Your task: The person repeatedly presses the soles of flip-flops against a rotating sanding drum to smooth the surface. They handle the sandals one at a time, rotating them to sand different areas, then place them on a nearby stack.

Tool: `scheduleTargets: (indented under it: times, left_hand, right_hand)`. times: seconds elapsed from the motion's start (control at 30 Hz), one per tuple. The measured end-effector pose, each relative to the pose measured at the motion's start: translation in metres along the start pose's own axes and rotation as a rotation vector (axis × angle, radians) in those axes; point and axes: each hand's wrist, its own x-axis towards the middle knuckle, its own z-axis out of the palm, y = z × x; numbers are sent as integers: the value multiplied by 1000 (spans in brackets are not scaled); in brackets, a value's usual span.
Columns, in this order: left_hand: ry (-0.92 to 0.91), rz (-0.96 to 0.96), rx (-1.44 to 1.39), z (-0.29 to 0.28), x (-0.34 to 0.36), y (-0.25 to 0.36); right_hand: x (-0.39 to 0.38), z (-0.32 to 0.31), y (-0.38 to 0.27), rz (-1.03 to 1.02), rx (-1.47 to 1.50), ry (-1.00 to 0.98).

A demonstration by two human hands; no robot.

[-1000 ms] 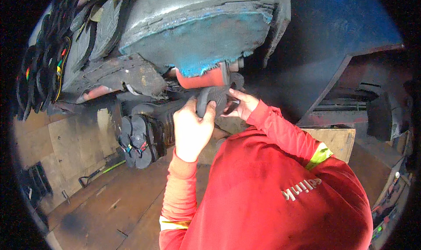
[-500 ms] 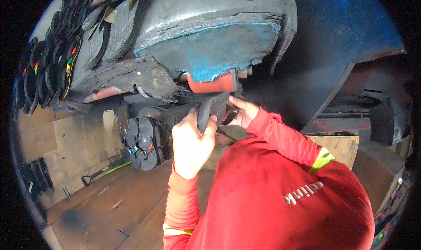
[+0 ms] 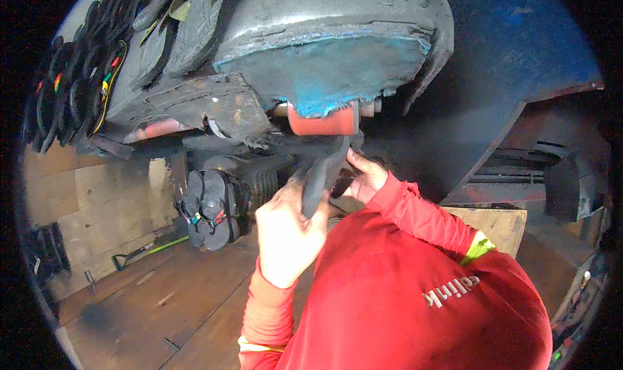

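Observation:
Both hands are on a dark grey flip-flop sandal (image 3: 322,178), held on a slant in front of the machine. My left hand (image 3: 285,230) grips its near end, with the thumb on the side facing me. Toward the far end, the fingers of my right hand (image 3: 365,175) close on its right side; some are hidden behind it. The sandal's far tip meets or nearly meets the lower edge of an orange-red sanding belt (image 3: 322,123); actual contact I cannot tell. Ragged blue cloth (image 3: 324,78) hangs above the belt, from a dusty grey cover (image 3: 324,13).
Several finished flip-flops (image 3: 74,91) are stacked at the upper left. More stand in a bundle (image 3: 214,211) below the machine, beside a ribbed dark hose (image 3: 263,185). A dark blue panel (image 3: 493,65) is on the right. A green-handled tool (image 3: 170,243) lies near the cardboard (image 3: 117,201).
The sandal has turned and now shows more of its narrow edge. My left hand has come slightly nearer. The whole view has shifted a little.

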Motion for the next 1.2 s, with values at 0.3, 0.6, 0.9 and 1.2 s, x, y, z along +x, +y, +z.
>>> scheduleTargets:
  times: [0.3,0.6,0.9,1.2]
  left_hand:
    - [54,5,38,-11,-26,7]
    - [54,-23,-89,2,-31,-7]
    - [85,-99,-17,-18,-94,7]
    - [93,-31,-111,20,-58,-10]
  right_hand:
    - [-17,14,6,6,-72,-17]
    - [-13,2,5,-45,-70,64]
    - [-27,12,18,-59,-183,-94]
    - [-20,-10,-6,-34,-218,67]
